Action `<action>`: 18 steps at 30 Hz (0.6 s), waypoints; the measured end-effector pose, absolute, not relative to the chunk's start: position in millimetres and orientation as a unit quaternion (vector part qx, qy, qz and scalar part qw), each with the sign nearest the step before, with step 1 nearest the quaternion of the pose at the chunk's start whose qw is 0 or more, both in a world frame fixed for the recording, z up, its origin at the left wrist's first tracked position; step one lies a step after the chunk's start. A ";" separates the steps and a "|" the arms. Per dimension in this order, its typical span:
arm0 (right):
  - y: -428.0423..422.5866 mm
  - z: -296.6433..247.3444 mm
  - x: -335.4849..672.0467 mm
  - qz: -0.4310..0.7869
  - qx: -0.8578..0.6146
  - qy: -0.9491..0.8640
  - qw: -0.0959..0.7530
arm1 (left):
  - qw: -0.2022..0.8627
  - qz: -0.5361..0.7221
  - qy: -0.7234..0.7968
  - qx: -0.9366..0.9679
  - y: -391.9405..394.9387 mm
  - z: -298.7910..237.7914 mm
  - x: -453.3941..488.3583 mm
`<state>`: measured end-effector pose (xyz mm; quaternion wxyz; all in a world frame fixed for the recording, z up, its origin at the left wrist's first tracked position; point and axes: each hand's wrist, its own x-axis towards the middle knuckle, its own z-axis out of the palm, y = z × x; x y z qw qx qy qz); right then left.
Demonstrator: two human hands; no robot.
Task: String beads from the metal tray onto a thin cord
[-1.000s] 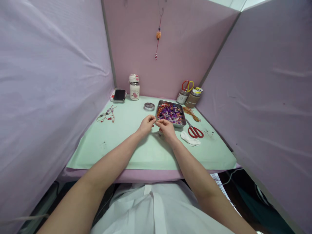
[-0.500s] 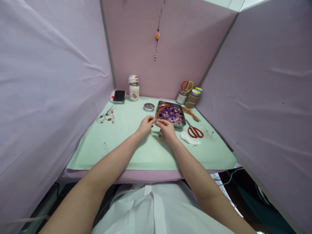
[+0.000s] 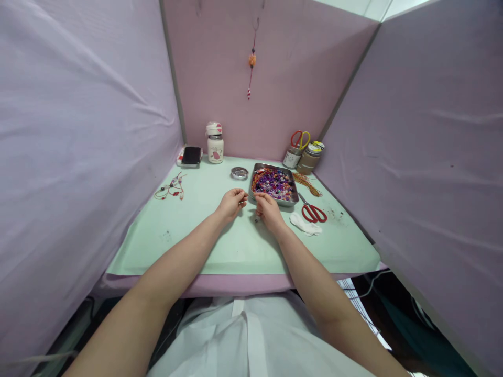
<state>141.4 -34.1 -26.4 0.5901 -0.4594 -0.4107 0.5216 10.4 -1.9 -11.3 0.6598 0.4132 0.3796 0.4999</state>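
My left hand (image 3: 231,202) and my right hand (image 3: 266,207) meet over the green mat (image 3: 188,230), just in front of a metal tray (image 3: 252,180) filled with purple, red and pink beads (image 3: 275,183). Both hands pinch their fingertips together, a small gap between them. Whatever thin cord or bead they hold is too small to make out. A small dark item hangs or lies just under my right hand.
Red scissors (image 3: 312,212) and a white wad (image 3: 304,224) lie right of the tray, orange cords (image 3: 308,183) behind them. At the back stand two jars (image 3: 304,156), a white bottle (image 3: 215,143), a phone (image 3: 191,155) and a round tin (image 3: 239,173). Beaded strings (image 3: 171,187) lie left. A tassel (image 3: 251,60) hangs on the wall.
My hands have drawn slightly apart; a second ago their fingertips touched. The view has shifted a little, otherwise nothing on the table moved.
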 end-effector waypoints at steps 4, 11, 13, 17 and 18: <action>-34.6 -25.5 140.8 0.551 -0.441 -0.398 0.586 | 0.671 0.502 0.387 0.385 -0.4 -10.5 9.8; -31.6 -21.0 145.3 0.613 -0.378 -0.337 0.606 | 0.676 0.464 0.404 0.405 -2.8 -8.6 11.1; -30.7 -19.3 148.6 0.628 -0.363 -0.325 0.607 | 0.660 0.445 0.423 0.433 -4.0 -11.0 12.7; -31.2 -16.1 153.0 0.642 -0.329 -0.300 0.624 | 0.653 0.379 0.408 0.513 -5.8 -17.1 12.7; -31.8 -15.2 153.3 0.644 -0.318 -0.294 0.631 | 0.650 0.362 0.396 0.539 -5.8 -18.4 11.8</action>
